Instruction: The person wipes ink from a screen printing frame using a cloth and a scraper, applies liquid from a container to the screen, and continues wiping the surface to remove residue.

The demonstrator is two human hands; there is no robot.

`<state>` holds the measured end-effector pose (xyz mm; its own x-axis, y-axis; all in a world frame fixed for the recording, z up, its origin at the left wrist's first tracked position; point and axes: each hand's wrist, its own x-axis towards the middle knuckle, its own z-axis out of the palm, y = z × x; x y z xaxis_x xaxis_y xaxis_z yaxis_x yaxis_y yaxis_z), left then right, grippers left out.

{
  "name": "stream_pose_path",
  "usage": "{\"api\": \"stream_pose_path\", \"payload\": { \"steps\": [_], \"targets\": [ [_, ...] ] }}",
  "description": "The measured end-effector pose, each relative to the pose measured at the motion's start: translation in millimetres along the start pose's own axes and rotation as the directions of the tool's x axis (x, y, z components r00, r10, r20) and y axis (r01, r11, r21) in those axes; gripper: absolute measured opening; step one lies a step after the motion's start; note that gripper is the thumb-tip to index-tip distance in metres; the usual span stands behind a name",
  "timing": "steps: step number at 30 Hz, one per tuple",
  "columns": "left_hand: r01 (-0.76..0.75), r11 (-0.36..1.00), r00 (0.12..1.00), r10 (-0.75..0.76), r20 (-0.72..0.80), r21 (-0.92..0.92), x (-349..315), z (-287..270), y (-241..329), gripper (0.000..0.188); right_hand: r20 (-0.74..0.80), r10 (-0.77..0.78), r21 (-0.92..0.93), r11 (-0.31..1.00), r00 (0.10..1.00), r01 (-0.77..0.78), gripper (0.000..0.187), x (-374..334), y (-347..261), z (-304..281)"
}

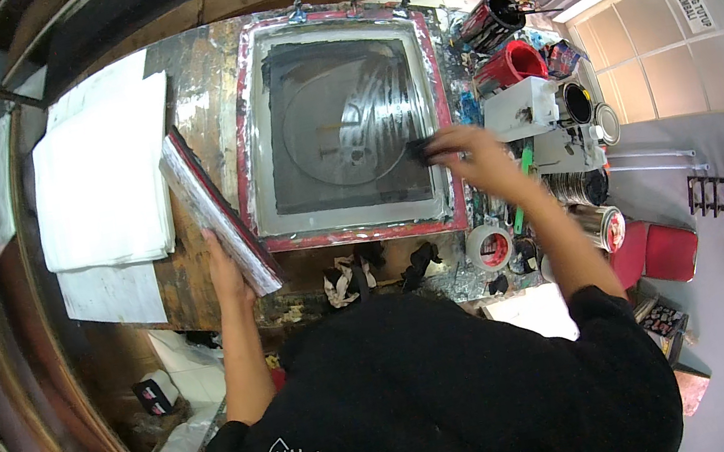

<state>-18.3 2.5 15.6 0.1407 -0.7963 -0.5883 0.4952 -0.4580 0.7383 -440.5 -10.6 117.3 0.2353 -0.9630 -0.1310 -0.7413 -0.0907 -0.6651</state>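
The right hand [472,153], blurred, is closed on a black cloth [418,152] over the right side of a framed screen [246,121], which lies toward the far edge of the surface [191,92]. The left hand [228,272] is curled around the lower part of a long, slanted bar [219,213]. Stacked paper [100,174] lies at the left edge, a red can [512,65] at the right.

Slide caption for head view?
Left hand holds a long squeegee-like bar; right hand holds a dark wad over a red-framed screen.
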Motion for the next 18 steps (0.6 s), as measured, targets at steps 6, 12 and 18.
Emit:
{"api": "stream_pose_path", "payload": {
  "steps": [6, 12, 18],
  "targets": [
    [-0.032, 0.999, 0.999, 0.031, 0.026, 0.021, 10, -16, -5, 0.065, 0.049, -0.312, -0.083, 0.945, 0.949, 0.315, 0.036, 56, 33, 131],
    [0.018, 0.999, 1.0, -0.018, 0.003, -0.033, 2, 7, 9, 0.062, -0.365, -0.262, -0.375, 0.92, 0.894, 0.116, 0.032, 207, 141, 91],
    [0.026, 0.999, 0.991, -0.022, -0.131, 0.023, 0, 2, 8, 0.061, 0.014, -0.119, -0.002, 0.993, 0.993, 0.119, 0.032, 177, 55, 129]
  ]
}}
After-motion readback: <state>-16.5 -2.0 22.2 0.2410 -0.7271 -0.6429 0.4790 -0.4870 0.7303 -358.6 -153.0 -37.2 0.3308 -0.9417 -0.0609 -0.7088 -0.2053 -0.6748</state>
